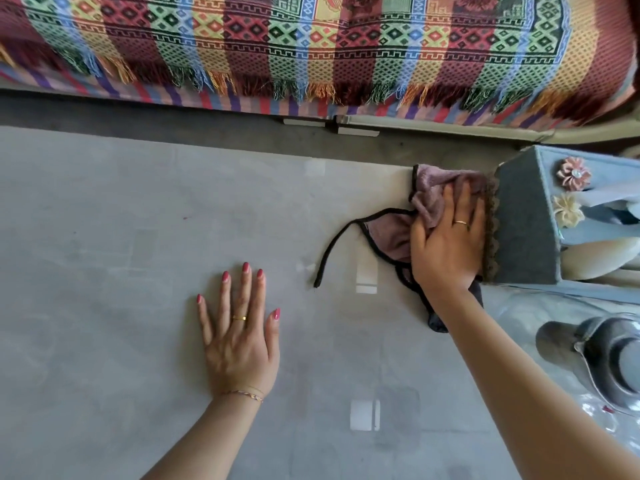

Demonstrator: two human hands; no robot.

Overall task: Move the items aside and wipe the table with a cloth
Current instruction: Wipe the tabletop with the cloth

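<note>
Wiping step: the flat right hand presses the crumpled pink cloth with black trim at three o'clock, beside the grey felt box. The left hand lies flat, holding nothing, on the grey table. Next, I think, sweep toward nine o'clock.

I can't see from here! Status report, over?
Left hand flat on table. Right hand pressing cloth. Grey box right beside it.

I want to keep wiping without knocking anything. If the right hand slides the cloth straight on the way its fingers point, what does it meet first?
Probably the table's far edge: the right hand points that way, pressing the cloth. The grey felt box sits close alongside and might get brushed.
</note>
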